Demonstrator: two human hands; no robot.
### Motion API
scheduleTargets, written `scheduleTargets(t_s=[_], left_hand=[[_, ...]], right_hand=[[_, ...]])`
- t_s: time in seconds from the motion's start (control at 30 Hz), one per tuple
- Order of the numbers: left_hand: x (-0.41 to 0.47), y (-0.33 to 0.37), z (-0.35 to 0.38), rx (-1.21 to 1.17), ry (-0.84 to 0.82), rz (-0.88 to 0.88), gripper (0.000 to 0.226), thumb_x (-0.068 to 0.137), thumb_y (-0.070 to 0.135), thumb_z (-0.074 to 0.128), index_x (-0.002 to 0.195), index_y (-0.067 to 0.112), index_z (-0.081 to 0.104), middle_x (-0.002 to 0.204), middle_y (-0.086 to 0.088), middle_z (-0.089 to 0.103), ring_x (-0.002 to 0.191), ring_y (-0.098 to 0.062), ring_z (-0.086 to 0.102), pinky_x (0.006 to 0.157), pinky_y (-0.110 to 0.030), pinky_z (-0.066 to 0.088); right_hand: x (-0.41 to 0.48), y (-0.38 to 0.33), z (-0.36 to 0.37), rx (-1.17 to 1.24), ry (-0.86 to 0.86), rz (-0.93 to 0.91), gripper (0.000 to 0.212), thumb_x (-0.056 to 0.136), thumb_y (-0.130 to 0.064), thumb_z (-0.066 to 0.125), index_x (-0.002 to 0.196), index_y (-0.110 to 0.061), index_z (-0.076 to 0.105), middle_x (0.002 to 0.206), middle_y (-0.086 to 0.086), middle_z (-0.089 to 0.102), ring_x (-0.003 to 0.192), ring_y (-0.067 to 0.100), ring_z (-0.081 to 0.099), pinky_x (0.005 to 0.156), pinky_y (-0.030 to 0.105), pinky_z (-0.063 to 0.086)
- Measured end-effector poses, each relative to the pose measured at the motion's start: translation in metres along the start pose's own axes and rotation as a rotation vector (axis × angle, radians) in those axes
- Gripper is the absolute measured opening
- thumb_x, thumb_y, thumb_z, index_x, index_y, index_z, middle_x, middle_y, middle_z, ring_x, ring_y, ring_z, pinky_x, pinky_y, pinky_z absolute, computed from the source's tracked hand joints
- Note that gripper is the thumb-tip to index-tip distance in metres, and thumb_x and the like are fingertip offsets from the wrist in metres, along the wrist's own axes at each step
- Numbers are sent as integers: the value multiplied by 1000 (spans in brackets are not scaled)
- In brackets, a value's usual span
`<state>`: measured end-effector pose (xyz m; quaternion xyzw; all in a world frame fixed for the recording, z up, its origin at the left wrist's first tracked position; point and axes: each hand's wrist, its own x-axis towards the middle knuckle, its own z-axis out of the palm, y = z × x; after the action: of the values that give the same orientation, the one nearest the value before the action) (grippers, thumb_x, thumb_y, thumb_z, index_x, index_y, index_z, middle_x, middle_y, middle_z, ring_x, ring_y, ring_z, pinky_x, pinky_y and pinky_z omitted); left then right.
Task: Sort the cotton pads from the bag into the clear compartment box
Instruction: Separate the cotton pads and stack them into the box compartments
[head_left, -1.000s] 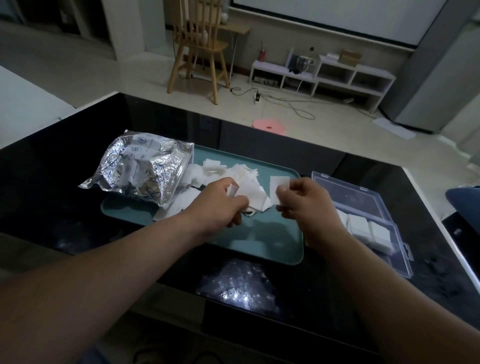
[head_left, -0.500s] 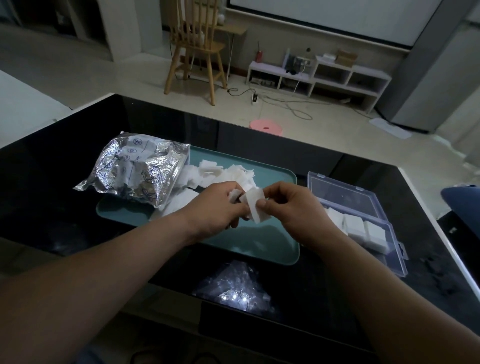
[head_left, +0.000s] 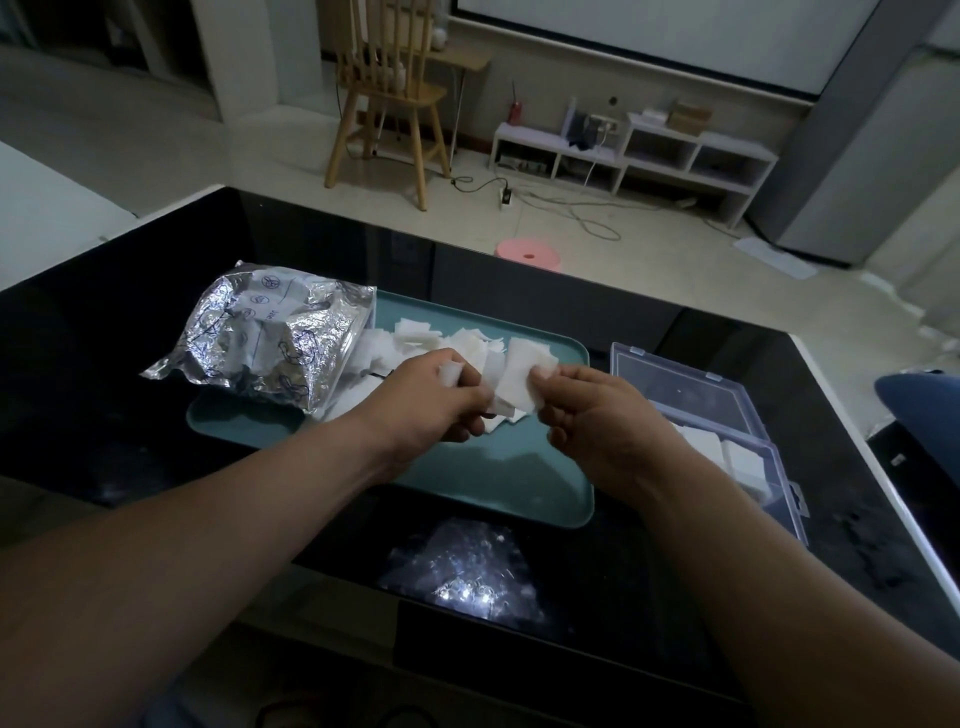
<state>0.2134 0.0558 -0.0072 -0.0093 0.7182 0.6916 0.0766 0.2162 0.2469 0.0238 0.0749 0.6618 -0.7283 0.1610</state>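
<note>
We log a home living room: wooden chair (head_left: 387, 104) near the far wall, low white shelf unit (head_left: 639, 156) holding small boxes, power strip (head_left: 506, 196) with loose cables (head_left: 587, 221) on a pale floor (head_left: 249, 156), pink round stool (head_left: 529, 254), glossy black table (head_left: 675, 597) in front.

I see the bag (head_left: 270, 338), crinkled silver foil with blue print, lying on its side at centre left of the frame, its open mouth turned to the right. From that mouth a heap of loose pads (head_left: 415, 338), white and square, spills across the teal tray (head_left: 493, 483) toward the middle. One square pad (head_left: 524, 374) is raised above the heap at frame centre, pinched at its right edge by the right hand (head_left: 587, 415). A bunched pad (head_left: 451, 371) shows between the fingers of the left hand (head_left: 441, 405). The clear compartment box (head_left: 691, 384) sits at centre right, its lid laid open toward the top of the frame, with stacked pads (head_left: 737, 457) standing white in the lower compartments.
</note>
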Motion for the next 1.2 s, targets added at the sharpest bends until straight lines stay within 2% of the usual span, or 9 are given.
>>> scheduleTargets(t_s=[0.13,0.27,0.47,0.63,0.77,0.87,1.0,1.1,1.2], left_hand=[[-1,-1,2,-17,-73,2,19,88,0,69,90,13,56,83,-21,69,64,-18,64,55,-25,49],[-5,-1,5,-59,-103,-41,14,93,1,64,96,12,56,80,-15,70,62,-19,62,56,-26,47],[-3,0,15,-234,6,-97,21,104,37,54,121,24,50,93,-8,59,75,-18,63,58,-27,48],[-8,-5,24,-263,-163,-96,37,104,45,52,130,18,53,112,-3,68,95,-22,62,80,-40,50],[-8,6,7,-509,-161,-259,26,102,36,50,113,19,66,105,-14,57,64,-19,57,56,-24,44],[-15,13,0,-575,-288,-346,29,107,39,37,107,21,60,92,-11,61,43,-11,52,39,-20,41],[-24,10,-7,-526,-209,-355,38,109,47,32,94,25,60,71,2,57,48,-11,55,58,-27,47],[-30,11,-17,-593,-179,-341,45,109,51,34,96,24,67,79,-1,62,61,-12,60,56,-25,51],[-36,16,-31,-604,-158,-326,42,107,50,40,102,20,69,76,-1,66,56,-10,62,48,-21,51]], right_hand=[[4,6,6,-57,62,30,12,96,-14,72,87,-14,64,79,1,72,75,12,63,75,30,44],[6,10,8,-39,32,-20,14,98,-8,69,89,-8,58,65,2,63,52,8,54,57,25,40],[-1,11,18,-743,357,-416,11,93,-21,70,89,-16,61,82,-1,66,76,19,63,68,36,53],[-8,17,38,-861,217,-514,12,92,-27,70,93,-20,60,83,-7,65,77,8,62,65,23,50],[-9,15,34,-785,55,-525,28,88,-42,77,107,-28,62,109,-15,65,102,-4,60,76,8,43],[-7,19,38,-797,-100,-509,35,81,-37,86,100,-28,58,121,-11,62,101,-5,65,81,15,54],[0,24,51,-798,-141,-518,37,75,-40,85,89,-29,53,111,-8,63,91,22,73,75,54,62],[7,25,59,-744,-205,-524,41,73,-38,87,89,-27,51,119,-3,65,87,25,74,74,51,63],[3,25,72,-735,-239,-549,37,81,-25,88,95,-19,54,105,-4,66,76,8,64,70,28,56]])
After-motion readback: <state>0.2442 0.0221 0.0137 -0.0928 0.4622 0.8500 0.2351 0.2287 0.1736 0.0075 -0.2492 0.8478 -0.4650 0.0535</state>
